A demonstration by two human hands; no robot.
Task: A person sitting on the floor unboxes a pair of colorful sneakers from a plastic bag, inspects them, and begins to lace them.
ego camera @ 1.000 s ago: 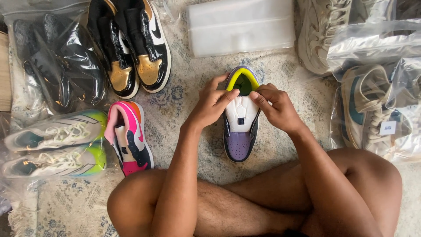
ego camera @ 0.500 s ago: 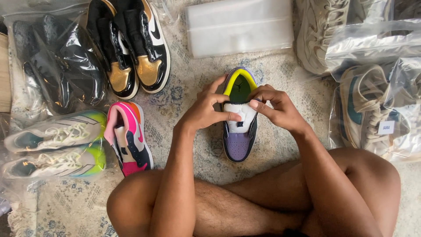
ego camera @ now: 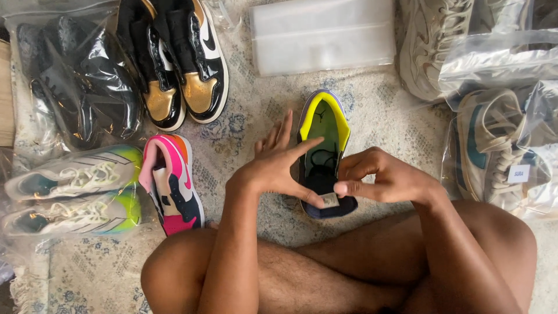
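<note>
A sneaker with a yellow collar, purple edge and dark inside (ego camera: 323, 129) lies on the patterned rug (ego camera: 383, 96) in front of my crossed legs. My left hand (ego camera: 278, 166) is spread at its left side, thumb on a small grey tag at the tongue. On the right, my right hand (ego camera: 376, 177) pinches that same tongue and tag, pulling it toward me so the shoe's opening shows.
A pink, orange and black sneaker (ego camera: 173, 181) lies to the left. Beyond it are bagged white-and-green sneakers (ego camera: 72, 192), black shoes in plastic (ego camera: 75, 75) and a black-and-gold pair (ego camera: 177, 58). Folded clear bags (ego camera: 322, 35) lie ahead; beige and teal bagged shoes (ego camera: 500, 145) are at right.
The shoe's white and purple upper no longer shows; the tongue is pulled back toward me, exposing the dark inside. My left fingers have spread out and both hands have shifted nearer my legs.
</note>
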